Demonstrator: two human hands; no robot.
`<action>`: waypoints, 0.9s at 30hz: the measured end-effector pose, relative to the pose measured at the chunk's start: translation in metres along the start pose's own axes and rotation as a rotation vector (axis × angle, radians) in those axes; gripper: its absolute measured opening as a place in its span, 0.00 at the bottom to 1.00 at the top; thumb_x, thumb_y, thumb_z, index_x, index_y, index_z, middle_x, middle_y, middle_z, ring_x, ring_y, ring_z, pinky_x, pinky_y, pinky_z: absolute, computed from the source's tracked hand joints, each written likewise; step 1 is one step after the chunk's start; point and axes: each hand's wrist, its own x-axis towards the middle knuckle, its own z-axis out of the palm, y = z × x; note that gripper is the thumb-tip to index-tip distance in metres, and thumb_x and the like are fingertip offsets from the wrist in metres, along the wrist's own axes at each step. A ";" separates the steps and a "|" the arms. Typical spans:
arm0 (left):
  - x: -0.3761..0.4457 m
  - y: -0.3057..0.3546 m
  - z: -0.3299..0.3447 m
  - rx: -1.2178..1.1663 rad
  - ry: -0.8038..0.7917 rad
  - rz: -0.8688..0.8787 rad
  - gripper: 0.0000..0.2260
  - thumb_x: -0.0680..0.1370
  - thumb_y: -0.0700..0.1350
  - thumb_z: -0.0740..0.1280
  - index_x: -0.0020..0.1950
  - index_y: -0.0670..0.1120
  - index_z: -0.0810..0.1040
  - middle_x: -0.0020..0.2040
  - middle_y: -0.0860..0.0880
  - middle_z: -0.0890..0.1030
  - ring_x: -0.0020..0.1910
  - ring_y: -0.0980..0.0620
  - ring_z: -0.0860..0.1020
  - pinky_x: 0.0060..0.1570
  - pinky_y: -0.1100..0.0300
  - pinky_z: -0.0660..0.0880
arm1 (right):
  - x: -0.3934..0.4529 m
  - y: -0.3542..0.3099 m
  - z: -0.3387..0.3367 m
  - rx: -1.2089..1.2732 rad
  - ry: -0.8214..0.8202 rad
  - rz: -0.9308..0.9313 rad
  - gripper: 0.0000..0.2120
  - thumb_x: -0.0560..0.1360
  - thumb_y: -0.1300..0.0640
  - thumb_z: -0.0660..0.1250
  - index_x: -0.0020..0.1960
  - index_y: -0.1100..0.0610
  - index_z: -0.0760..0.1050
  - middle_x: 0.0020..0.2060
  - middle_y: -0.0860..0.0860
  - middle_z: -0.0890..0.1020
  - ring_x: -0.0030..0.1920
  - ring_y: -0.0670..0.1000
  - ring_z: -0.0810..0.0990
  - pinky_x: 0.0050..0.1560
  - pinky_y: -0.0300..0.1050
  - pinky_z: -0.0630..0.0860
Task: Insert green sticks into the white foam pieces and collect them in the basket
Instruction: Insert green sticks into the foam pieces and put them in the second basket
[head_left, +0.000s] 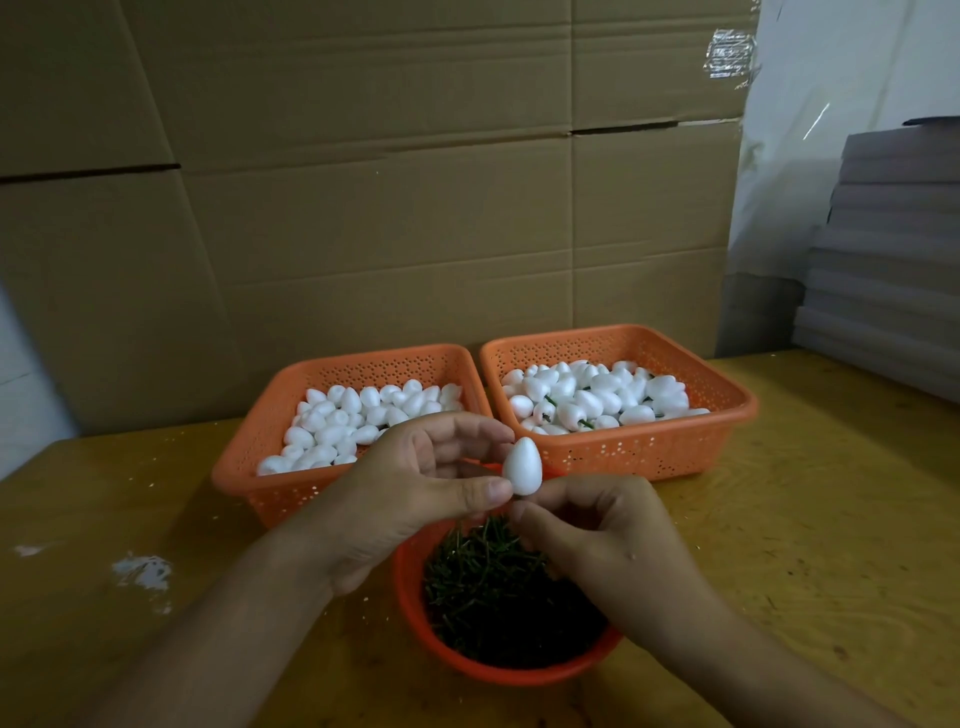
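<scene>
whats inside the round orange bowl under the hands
The round orange bowl holds a heap of loose green sticks. The right hand covers its far right part, so that part and the bowl's bottom cannot be seen.

One head-worn wide-angle camera looked forward and down from close above a yellowish wooden table (810, 519). It faced a brown cardboard wall (389, 208) at twelve o'clock, with grey stacked sheets (883, 249) at two o'clock. No second view existed.
</scene>
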 end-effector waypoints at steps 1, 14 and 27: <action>0.000 0.001 0.001 0.001 0.003 0.006 0.16 0.70 0.43 0.77 0.57 0.54 0.83 0.59 0.47 0.84 0.53 0.51 0.84 0.47 0.62 0.79 | 0.000 0.000 -0.001 0.010 0.015 -0.002 0.06 0.75 0.57 0.73 0.39 0.52 0.85 0.29 0.50 0.83 0.27 0.41 0.76 0.29 0.38 0.70; -0.002 0.001 0.013 0.067 0.074 0.101 0.12 0.70 0.45 0.77 0.53 0.52 0.84 0.52 0.46 0.86 0.53 0.48 0.84 0.48 0.62 0.80 | -0.003 -0.005 0.001 -0.146 0.106 -0.043 0.07 0.72 0.56 0.76 0.38 0.45 0.84 0.33 0.41 0.85 0.33 0.40 0.83 0.33 0.30 0.75; -0.002 0.001 0.010 -0.039 0.032 0.018 0.13 0.70 0.49 0.77 0.54 0.53 0.85 0.56 0.46 0.85 0.56 0.48 0.84 0.51 0.61 0.80 | -0.002 -0.018 0.000 0.154 -0.037 0.151 0.09 0.78 0.60 0.68 0.42 0.60 0.85 0.33 0.52 0.84 0.34 0.45 0.81 0.33 0.37 0.76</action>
